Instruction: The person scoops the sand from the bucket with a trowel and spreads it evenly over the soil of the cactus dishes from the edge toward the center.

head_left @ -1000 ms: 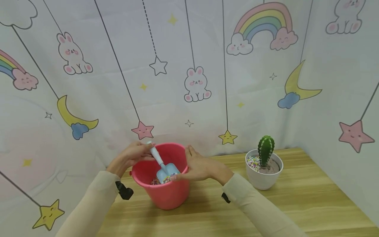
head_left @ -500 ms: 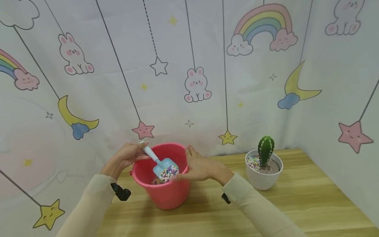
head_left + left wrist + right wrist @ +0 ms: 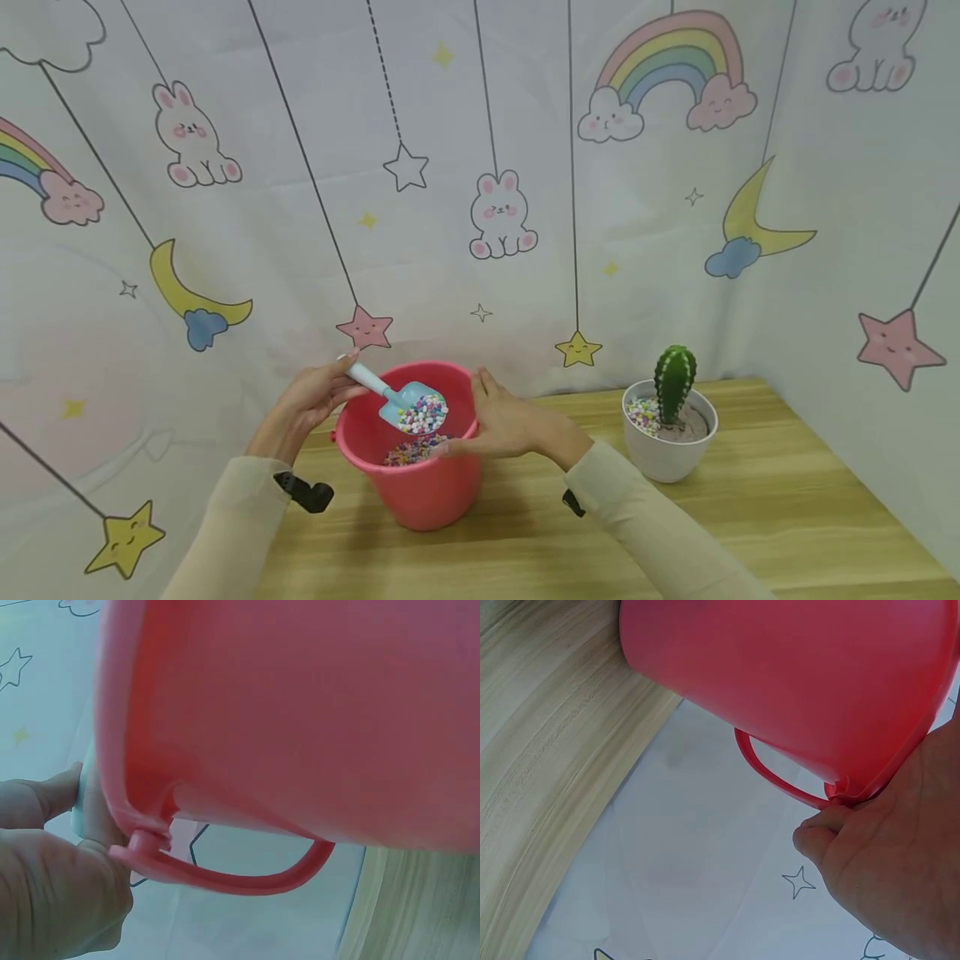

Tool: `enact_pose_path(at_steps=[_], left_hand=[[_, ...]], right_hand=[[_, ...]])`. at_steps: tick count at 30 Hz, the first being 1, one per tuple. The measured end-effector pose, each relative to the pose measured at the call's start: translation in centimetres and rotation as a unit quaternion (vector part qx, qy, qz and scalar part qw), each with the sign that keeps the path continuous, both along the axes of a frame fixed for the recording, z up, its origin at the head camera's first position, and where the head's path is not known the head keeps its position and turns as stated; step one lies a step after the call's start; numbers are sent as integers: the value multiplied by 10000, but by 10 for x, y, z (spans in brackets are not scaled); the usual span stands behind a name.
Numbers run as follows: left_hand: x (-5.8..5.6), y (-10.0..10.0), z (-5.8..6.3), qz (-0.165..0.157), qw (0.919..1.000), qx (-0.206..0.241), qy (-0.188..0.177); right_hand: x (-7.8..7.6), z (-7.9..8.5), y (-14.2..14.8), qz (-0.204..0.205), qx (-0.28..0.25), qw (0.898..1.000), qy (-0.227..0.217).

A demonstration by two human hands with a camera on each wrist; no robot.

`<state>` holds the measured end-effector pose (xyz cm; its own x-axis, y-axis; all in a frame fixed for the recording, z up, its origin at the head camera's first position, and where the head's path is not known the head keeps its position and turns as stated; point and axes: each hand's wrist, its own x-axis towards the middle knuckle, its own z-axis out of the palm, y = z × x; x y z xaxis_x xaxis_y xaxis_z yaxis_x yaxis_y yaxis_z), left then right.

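Note:
My left hand (image 3: 309, 398) holds a small light-blue scoop (image 3: 390, 407) by its white handle at the bucket's left side. Colourful little pellets (image 3: 423, 415) fill the scoop's blade, just over the mouth of a pink bucket (image 3: 429, 498). More pellets (image 3: 411, 450) lie down inside. My right hand (image 3: 517, 421) grips the bucket's right rim, thumb along the near edge. In the right wrist view, that hand (image 3: 900, 851) sits by the handle's hinge. The left wrist view mostly shows the bucket's wall (image 3: 315, 727), with the left hand (image 3: 64, 881) beside the rim.
A white pot (image 3: 665, 454) with a green cactus (image 3: 675, 383) stands on the wooden table (image 3: 570, 542), right of the bucket. Pellets cover part of its brown soil. A white printed cloth (image 3: 525, 308) hangs behind. The bucket's handle (image 3: 240, 883) hangs down.
My left hand has drawn back left, raising the scoop within the bucket. The scoop's pellets, mostly hidden earlier, now show plainly. My right hand has stayed on the rim.

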<state>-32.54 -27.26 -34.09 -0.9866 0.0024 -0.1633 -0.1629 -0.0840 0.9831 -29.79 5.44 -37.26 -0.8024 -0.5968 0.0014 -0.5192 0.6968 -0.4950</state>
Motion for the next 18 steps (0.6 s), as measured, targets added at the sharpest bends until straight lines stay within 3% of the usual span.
enact_pose_path(at_steps=[8, 18], left_hand=[[9, -2, 2, 187, 9988, 448, 35], [14, -8, -1, 330, 9979, 550, 91]], right_hand=[[-2, -1, 0, 36, -139, 9999, 66], [-2, -2, 0, 9, -156, 9998, 93]])
